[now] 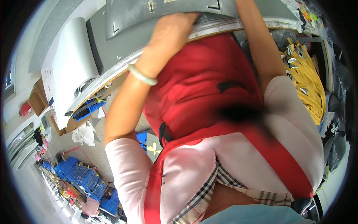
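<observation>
My left hand (173, 31) is at the near edge of a worktable (130, 56), with a pale green bangle (142, 75) on the wrist. Its fingers curl inward at the lower edge of a dark grey panel (134, 22), which lies on the table and has black corner marks and small slots. The fingertips are hidden, so what they pinch does not show. My right forearm reaches up past the panel's right end, and that hand lies beyond the top of the picture.
A roll of white sheet material (76, 52) lies at the table's left end. Yellow strips (305, 82) hang in a bundle on the right. Blue crates (80, 175) and a cardboard box (37, 97) stand at the left. Crumpled paper (84, 133) lies near the table.
</observation>
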Demonstrator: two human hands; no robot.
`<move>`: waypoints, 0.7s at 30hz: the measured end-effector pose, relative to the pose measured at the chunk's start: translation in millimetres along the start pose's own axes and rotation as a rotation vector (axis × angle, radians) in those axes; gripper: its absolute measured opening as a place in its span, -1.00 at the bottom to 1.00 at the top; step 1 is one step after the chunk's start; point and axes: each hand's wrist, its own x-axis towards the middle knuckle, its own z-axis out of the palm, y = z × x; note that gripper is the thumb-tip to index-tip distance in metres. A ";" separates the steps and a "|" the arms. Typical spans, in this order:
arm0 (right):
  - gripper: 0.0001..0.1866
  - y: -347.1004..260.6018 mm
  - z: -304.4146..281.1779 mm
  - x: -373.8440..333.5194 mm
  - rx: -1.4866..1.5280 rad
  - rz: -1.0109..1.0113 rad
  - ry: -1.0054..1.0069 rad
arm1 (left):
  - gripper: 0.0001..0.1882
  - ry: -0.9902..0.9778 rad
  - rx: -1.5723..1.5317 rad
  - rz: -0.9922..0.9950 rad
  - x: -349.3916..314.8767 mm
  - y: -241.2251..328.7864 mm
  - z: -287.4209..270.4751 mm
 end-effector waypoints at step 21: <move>-0.45 -23.3 -96.9 -51.7 -0.044 0.006 0.370 | -0.64 0.645 -0.236 -0.566 45.0 -126.8 -15.7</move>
